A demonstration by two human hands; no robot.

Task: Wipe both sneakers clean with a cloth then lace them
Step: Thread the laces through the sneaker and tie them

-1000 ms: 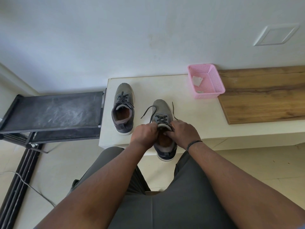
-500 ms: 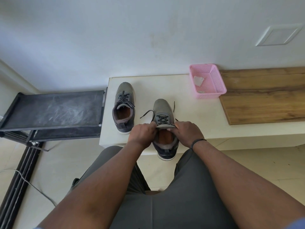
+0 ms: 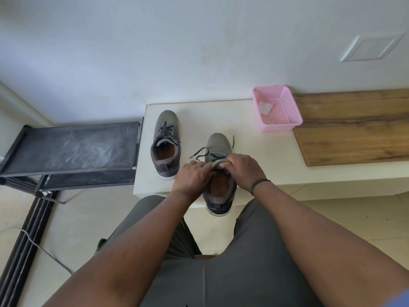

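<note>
Two grey sneakers stand on the cream bench [image 3: 265, 151], toes pointing to the wall. The left sneaker [image 3: 166, 142] is laced and stands alone. The right sneaker [image 3: 219, 191] overhangs the bench's front edge with its heel. My left hand [image 3: 193, 173] grips its left collar and my right hand [image 3: 245, 169] pinches the tongue and right side. Two loose dark lace ends [image 3: 199, 152] trail out over the bench on both sides of the toe. A pale cloth [image 3: 264, 107] lies inside the pink basket.
The pink basket [image 3: 285, 120] sits at the back of the bench beside a wooden board [image 3: 354, 129]. A black metal rack [image 3: 73, 149] stands to the left of the bench. My grey-trousered legs fill the foreground; a cable crosses the floor at left.
My hands have shifted a little on the right sneaker's opening, the right hand now over the tongue. The sneaker sits slightly nearer the wall than a second ago.
</note>
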